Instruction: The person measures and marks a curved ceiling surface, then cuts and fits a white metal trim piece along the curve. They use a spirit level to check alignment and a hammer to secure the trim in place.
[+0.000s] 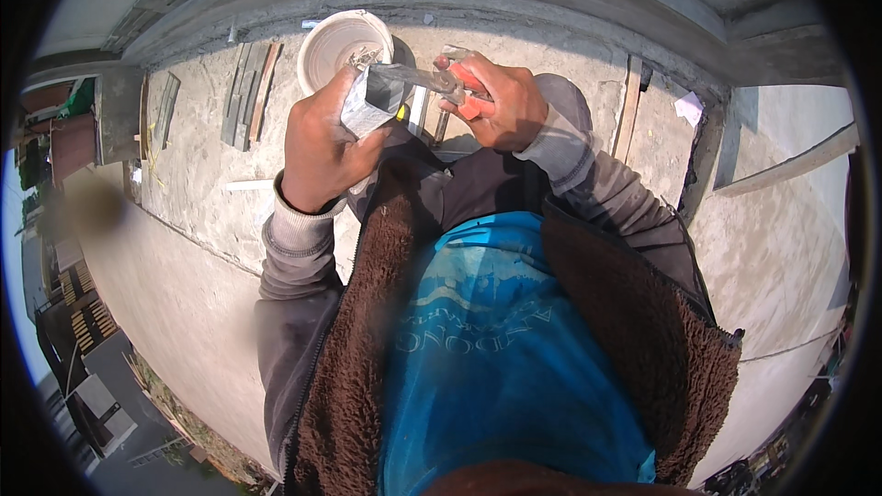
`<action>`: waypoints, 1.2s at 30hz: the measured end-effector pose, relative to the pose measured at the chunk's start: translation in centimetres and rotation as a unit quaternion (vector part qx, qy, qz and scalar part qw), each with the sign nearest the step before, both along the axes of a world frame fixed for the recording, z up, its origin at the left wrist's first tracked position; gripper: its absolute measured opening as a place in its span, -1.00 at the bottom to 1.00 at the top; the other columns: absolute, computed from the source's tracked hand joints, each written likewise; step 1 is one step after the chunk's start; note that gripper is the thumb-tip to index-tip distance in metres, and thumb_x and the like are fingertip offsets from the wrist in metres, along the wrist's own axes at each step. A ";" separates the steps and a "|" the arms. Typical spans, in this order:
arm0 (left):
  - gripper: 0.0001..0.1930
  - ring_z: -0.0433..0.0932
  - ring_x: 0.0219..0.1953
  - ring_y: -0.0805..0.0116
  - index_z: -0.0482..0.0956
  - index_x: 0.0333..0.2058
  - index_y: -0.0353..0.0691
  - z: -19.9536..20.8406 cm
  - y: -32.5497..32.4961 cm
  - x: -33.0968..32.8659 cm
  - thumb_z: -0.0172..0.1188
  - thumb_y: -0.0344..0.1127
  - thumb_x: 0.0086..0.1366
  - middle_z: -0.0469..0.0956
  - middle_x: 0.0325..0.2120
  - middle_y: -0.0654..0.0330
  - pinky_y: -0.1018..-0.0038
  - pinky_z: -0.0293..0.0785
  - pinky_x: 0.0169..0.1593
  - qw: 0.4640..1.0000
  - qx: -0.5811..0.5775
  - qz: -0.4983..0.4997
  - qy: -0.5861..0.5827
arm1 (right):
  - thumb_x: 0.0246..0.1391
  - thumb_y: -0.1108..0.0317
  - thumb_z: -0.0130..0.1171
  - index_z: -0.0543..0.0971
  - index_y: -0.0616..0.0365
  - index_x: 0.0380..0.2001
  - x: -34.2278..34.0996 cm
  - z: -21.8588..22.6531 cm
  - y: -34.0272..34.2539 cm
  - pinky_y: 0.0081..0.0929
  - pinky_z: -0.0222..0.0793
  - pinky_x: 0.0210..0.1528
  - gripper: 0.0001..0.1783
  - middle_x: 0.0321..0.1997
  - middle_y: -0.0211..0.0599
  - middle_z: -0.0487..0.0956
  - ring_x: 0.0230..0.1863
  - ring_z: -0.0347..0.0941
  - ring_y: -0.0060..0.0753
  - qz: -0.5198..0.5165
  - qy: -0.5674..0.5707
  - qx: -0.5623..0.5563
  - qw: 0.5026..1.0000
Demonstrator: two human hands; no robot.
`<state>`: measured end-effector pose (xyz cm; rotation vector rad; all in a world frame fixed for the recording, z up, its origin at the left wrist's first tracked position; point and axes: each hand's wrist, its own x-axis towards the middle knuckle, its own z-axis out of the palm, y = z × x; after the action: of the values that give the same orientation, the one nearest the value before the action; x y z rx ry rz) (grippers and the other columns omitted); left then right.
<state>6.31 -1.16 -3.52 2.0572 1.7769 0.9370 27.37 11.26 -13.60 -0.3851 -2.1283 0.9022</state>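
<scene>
My left hand (pixel 323 142) is closed around a grey, folded sheet-metal piece (pixel 371 108), held up in front of my knees. A flat strip of it reaches to the right, toward the other hand. There, my right hand (pixel 507 106) grips red-handled pliers (pixel 473 96), their metal head turned left against the strip's end. Whether the jaws bite on the metal or only touch it, I cannot tell. Just behind the left hand stands a pale round bucket (pixel 319 52) with scraps in it. Between the hands, a small yellow and black thing (pixel 402 114) is partly covered.
Several dark wooden strips (pixel 241 96) lie on the dusty concrete at left. A white strip (pixel 250 186) is beside my left wrist. At right are a narrow plank (pixel 629 108) and a crumpled white paper (pixel 688 109). A concrete ledge (pixel 514 11) runs across the back.
</scene>
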 end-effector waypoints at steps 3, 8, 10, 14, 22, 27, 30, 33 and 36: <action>-0.63 0.68 -0.32 0.21 0.54 -0.11 -0.41 0.8 0.1 0.2 0.33 -0.50 0.07 0.66 -0.39 0.02 0.41 0.54 -0.20 0.998 -0.030 -0.017 -0.056 | 0.07 0.34 0.37 0.49 0.27 -0.11 -0.2 0.1 0.0 -0.33 0.55 -0.35 -0.62 -0.24 0.02 0.68 -0.27 0.68 0.02 -0.005 -0.008 0.005 1.000; -0.43 0.61 -0.09 0.21 0.49 0.04 -0.47 4.1 0.2 -1.1 0.43 -0.31 0.09 0.65 -0.20 -0.04 0.35 0.43 0.08 0.966 -0.203 -0.070 -0.145 | -0.13 0.26 0.44 0.48 0.20 -0.12 -0.2 0.1 0.4 -0.18 0.52 -0.30 -0.49 -0.29 0.01 0.63 -0.27 0.61 0.15 0.001 -0.011 -0.005 1.000; -0.38 0.51 0.04 0.20 0.49 0.06 -0.46 4.7 0.1 -1.5 0.45 -0.21 0.09 0.61 -0.10 -0.04 0.32 0.31 0.20 0.957 -0.230 -0.052 -0.167 | -0.12 0.25 0.44 0.48 0.20 -0.12 0.3 0.9 0.8 -0.18 0.52 -0.30 -0.49 -0.28 0.01 0.63 -0.26 0.60 0.14 0.016 -0.032 -0.001 0.999; -0.32 0.46 0.06 0.20 0.50 0.06 -0.42 4.9 0.2 -2.3 0.46 -0.06 0.08 0.58 -0.09 0.00 0.33 0.26 0.23 0.954 -0.236 -0.058 -0.178 | -0.08 0.23 0.45 0.48 0.22 -0.12 0.2 1.4 1.0 -0.19 0.53 -0.28 -0.49 -0.26 0.01 0.63 -0.25 0.60 0.13 0.021 -0.038 0.017 0.999; -0.47 0.49 -0.33 0.43 0.56 -0.13 -0.32 5.0 0.8 -2.3 0.45 -0.03 0.07 0.56 -0.39 0.24 0.49 0.39 -0.19 0.921 -0.319 -0.060 -0.215 | 0.02 0.23 0.44 0.48 0.20 -0.19 0.3 3.3 -0.1 -0.26 0.42 -0.35 -0.59 -0.39 -0.06 0.55 -0.39 0.56 0.01 0.014 -0.062 -0.020 0.998; -0.52 0.48 -0.36 0.45 0.56 -0.22 -0.32 4.5 1.5 -2.5 0.43 -0.02 0.08 0.55 -0.42 0.27 0.50 0.37 -0.25 0.922 -0.300 -0.088 -0.227 | 0.02 0.17 0.43 0.50 0.20 -0.22 0.6 2.7 0.4 -0.21 0.49 -0.39 -0.58 -0.35 0.01 0.61 -0.35 0.60 0.14 0.007 -0.074 -0.021 0.997; -0.48 0.49 -0.32 0.43 0.57 -0.17 -0.34 4.3 1.5 -2.9 0.44 -0.02 0.08 0.57 -0.39 0.25 0.50 0.37 -0.22 0.907 -0.339 -0.093 -0.234 | 0.02 0.21 0.44 0.49 0.20 -0.23 0.7 2.3 0.4 -0.25 0.46 -0.40 -0.60 -0.39 -0.04 0.59 -0.39 0.58 0.09 -0.001 -0.062 -0.005 0.998; -0.44 0.49 -0.28 0.42 0.56 -0.12 -0.38 4.3 1.4 -2.3 0.44 -0.02 0.07 0.59 -0.35 0.20 0.50 0.38 -0.19 0.899 -0.339 -0.105 -0.258 | 0.02 0.23 0.44 0.48 0.20 -0.22 0.5 2.1 0.5 -0.29 0.45 -0.38 -0.60 -0.43 -0.09 0.56 -0.41 0.57 0.04 0.003 -0.033 0.015 0.999; -0.17 0.50 -0.20 0.35 0.46 0.05 -0.42 4.2 1.5 -2.7 0.50 0.07 -0.07 0.55 -0.28 0.17 0.47 0.40 -0.03 0.899 -0.371 -0.065 -0.225 | 0.01 0.18 0.43 0.48 0.21 -0.26 0.2 2.8 0.4 -0.23 0.48 -0.41 -0.59 -0.40 -0.05 0.59 -0.38 0.59 0.11 0.006 -0.030 0.012 0.999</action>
<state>3.65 0.35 0.66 1.3189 1.4120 0.5079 27.56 11.69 -10.81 -0.3912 -2.1979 0.8807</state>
